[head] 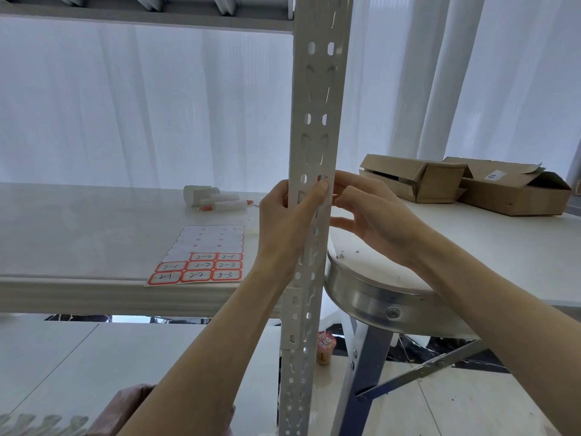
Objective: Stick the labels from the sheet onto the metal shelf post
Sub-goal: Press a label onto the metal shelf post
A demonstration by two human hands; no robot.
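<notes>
The left hand wraps the white slotted metal shelf post, thumb pressed flat on its face; whether a label lies beneath, I cannot tell. The right hand curls half-open just behind the post, holding nothing visible. The red-bordered label sheet, mostly peeled, lies on the shelf left of the post. Cardboard boxes sit on the table to the right.

Left hand raised, thumb extended up-right, fingers wrapped behind. Right hand beside it, fingers curled, thumb out leftward.
</notes>
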